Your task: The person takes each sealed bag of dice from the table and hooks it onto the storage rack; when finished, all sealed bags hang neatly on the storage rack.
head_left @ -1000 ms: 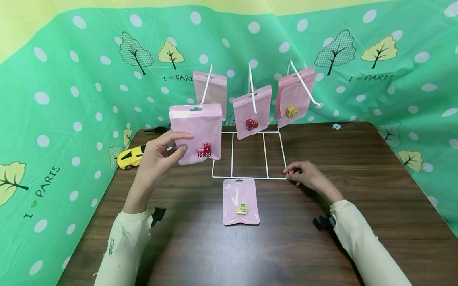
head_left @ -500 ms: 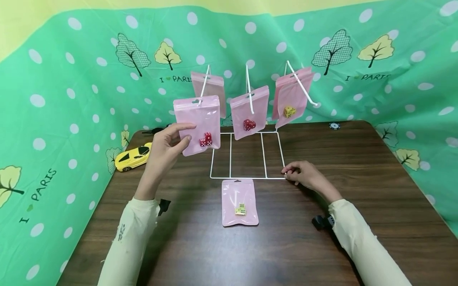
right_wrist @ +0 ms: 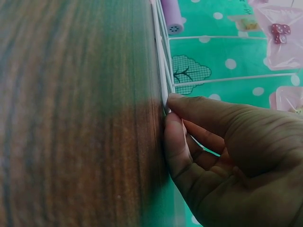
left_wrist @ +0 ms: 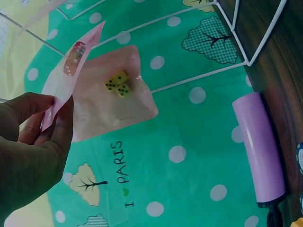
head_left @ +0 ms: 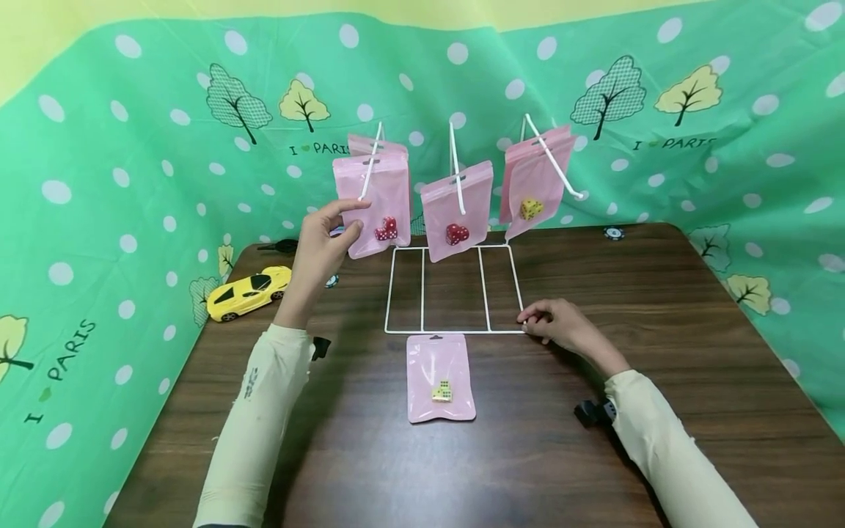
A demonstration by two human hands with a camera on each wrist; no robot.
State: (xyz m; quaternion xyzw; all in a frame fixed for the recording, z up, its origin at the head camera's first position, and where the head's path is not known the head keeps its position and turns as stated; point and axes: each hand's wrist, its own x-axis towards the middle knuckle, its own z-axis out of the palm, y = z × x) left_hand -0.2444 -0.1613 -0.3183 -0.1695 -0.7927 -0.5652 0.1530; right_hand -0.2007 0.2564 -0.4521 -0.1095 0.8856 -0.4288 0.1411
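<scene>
My left hand (head_left: 323, 249) pinches the left edge of a pink zip bag with red dice (head_left: 370, 187) between thumb and fingers. The left white hook (head_left: 371, 165) runs through the hole at the bag's top, its tip in front of the bag. Behind it hangs another pink bag (left_wrist: 109, 109), with yellow dice in the left wrist view. My right hand (head_left: 561, 326) pinches the front right corner of the white wire rack (head_left: 455, 332) at the table. On the middle hook hangs a pink bag with red dice (head_left: 455, 198).
Pink bags with yellow dice (head_left: 538, 180) hang on the right hook. Another yellow-dice bag (head_left: 439, 367) lies flat before the rack. A yellow toy car (head_left: 247, 293) stands at left, a poker chip (head_left: 614, 233) at back right. A purple cylinder (left_wrist: 260, 149) shows behind.
My left hand has moved up, right and away with the red-dice bag, which has slid further back along the left hook. The right hand stays at the rack corner.
</scene>
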